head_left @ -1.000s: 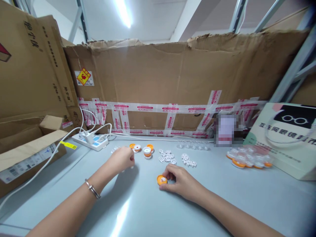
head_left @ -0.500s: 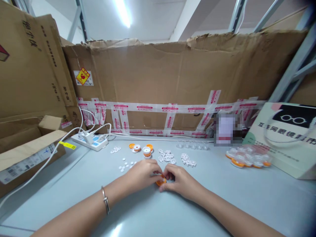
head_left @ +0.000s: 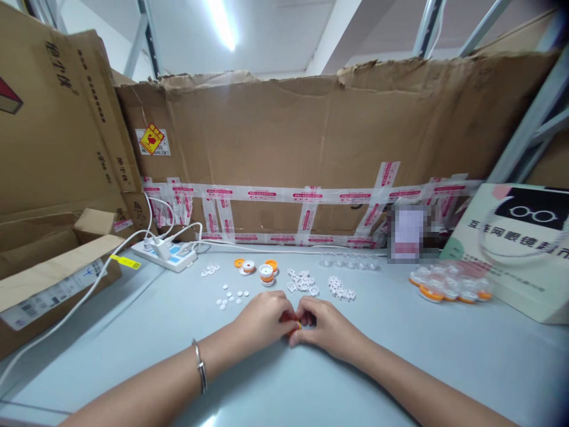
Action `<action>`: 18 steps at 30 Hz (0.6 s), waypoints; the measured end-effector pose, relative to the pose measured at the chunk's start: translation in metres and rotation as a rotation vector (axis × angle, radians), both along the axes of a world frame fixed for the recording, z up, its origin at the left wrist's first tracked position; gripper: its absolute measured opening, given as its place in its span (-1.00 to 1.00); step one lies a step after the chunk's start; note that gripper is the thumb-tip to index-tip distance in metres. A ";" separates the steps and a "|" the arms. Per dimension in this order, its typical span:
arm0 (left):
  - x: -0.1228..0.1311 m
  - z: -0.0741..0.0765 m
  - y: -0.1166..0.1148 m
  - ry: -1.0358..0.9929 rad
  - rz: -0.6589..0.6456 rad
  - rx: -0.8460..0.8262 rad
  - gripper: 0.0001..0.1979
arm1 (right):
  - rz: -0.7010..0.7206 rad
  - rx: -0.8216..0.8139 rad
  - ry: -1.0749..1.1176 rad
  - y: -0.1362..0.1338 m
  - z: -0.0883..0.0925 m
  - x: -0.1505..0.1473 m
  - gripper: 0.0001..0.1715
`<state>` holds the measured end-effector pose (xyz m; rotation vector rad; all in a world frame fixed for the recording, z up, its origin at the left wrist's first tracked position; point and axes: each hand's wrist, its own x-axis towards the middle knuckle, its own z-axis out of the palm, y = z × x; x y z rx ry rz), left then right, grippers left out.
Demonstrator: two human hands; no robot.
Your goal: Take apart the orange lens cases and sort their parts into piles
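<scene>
Low over the table, my left hand (head_left: 271, 317) and my right hand (head_left: 323, 323) meet with curled fingers around a small round orange part (head_left: 299, 325). Most of that part is hidden by my fingers and thumbs. Just beyond my hands stand orange and white round cases (head_left: 267, 273), with more orange rings and white caps (head_left: 248, 267) to their left. Small white discs (head_left: 230, 295) lie scattered left of my left hand. White cut-out pieces (head_left: 302, 281) sit beyond my hands, and a second group of them (head_left: 340, 288) lies further right.
A white power strip (head_left: 171, 256) with cables and an open cardboard box (head_left: 57, 284) stand at the left. Clear round parts (head_left: 349, 263) line the back. Finished-looking clear and orange cases (head_left: 448, 281) lie at the right beside a paper bag (head_left: 507, 255).
My left hand has shifted slightly right and closed further over the orange part, covering more of it. My right hand stays in nearly the same place.
</scene>
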<state>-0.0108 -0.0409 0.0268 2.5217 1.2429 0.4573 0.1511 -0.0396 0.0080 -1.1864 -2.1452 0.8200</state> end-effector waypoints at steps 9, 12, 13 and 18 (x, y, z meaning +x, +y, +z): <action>0.005 0.008 -0.009 0.262 -0.033 0.186 -0.85 | -0.011 0.010 0.013 -0.001 -0.001 -0.001 -0.70; 0.006 0.008 -0.010 0.269 -0.029 0.209 -0.83 | -0.012 0.012 0.015 0.000 -0.001 -0.001 -0.74; 0.005 0.007 -0.010 0.266 -0.023 0.217 -0.84 | -0.010 0.007 0.019 -0.001 -0.001 -0.001 -0.75; 0.002 -0.001 -0.004 0.129 0.008 0.183 -0.85 | 0.002 -0.013 0.044 -0.002 0.001 -0.001 -0.76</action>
